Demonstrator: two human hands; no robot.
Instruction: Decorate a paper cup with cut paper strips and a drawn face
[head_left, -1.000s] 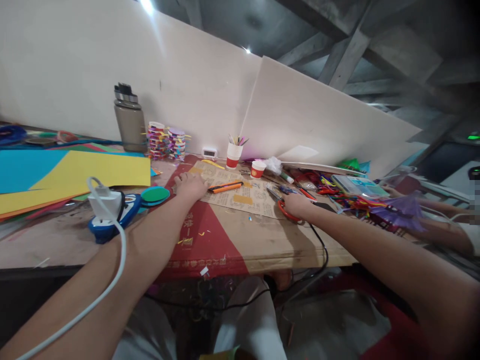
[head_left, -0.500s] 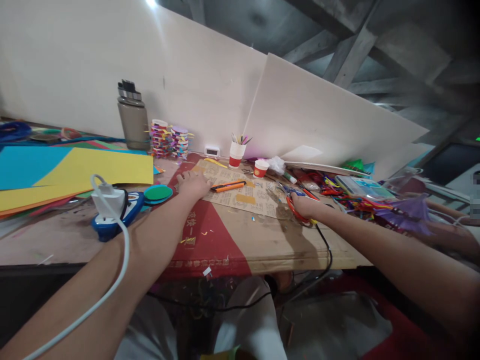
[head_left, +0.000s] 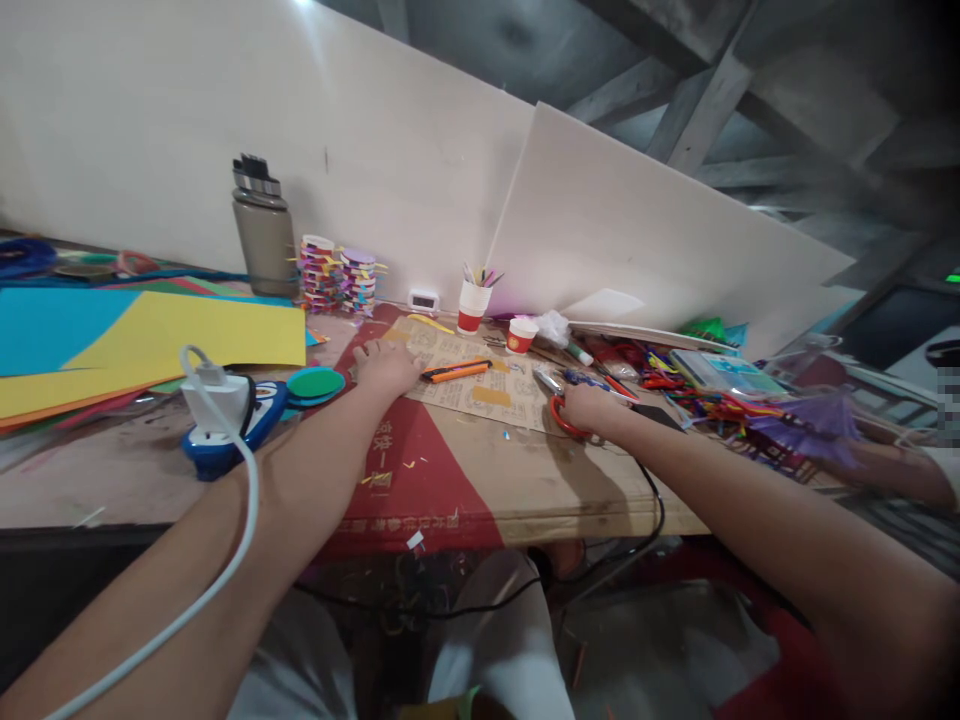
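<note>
My left hand (head_left: 388, 366) lies flat with spread fingers on the left end of a printed brown paper sheet (head_left: 450, 398). Just right of its fingers an orange cutter (head_left: 459, 371) rests on the sheet. My right hand (head_left: 592, 407) is closed on scissors with orange-red handles (head_left: 568, 418), at the right end of the sheet; their metal blades point up and to the left. A blue-and-white item (head_left: 585, 378) lies just behind that hand.
Behind the sheet stand a cup of pens (head_left: 473, 306) and a small red-and-white cup (head_left: 520, 336). At left are a power strip (head_left: 262, 415), bottle (head_left: 264, 230) and coloured paper (head_left: 217, 330). Colourful craft pieces (head_left: 750, 405) and another person's arm (head_left: 892, 465) are at right.
My right hand has moved a little to the left with the scissors, whose blades look closer together. My left hand stays in place. At far right the other person's arm has shifted.
</note>
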